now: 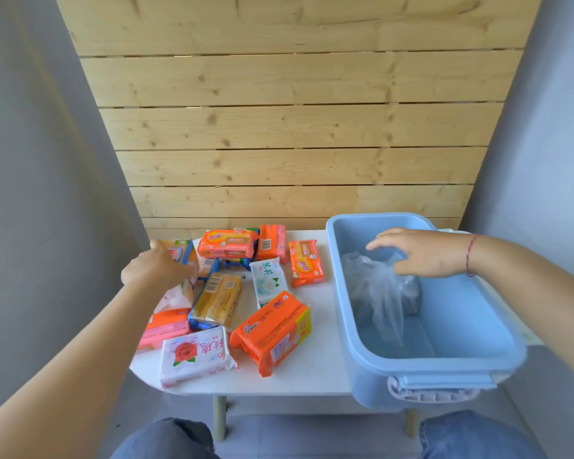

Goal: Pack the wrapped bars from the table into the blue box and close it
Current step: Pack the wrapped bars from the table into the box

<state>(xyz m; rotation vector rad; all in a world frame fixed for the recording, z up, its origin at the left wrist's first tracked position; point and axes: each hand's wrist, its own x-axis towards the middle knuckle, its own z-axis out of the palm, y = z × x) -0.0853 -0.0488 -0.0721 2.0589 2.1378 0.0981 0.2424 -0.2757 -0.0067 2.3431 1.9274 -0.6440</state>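
The left hand (156, 265) is reaching, fingers loosely spread and holding nothing, over the wrapped bars (226, 293) lying scattered on the table (312, 372) just left of the blue box (444, 362). The right hand (421, 251) is hovering wide over a clear plastic bag (378, 289) inside the box. Left there, the bag is likely crowding the bars and blocking the closing; no lid is showing.

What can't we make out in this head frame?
- Lid of the blue box: not in the head view.
- What the clear plastic bag holds: crumpled film and the right hand hide it.
- Left hand grip: seen from behind, motion-blurred; contact with the bars is unclear.
- Bars beneath the left hand: partly covered.
- Label print on the far bars: too small.
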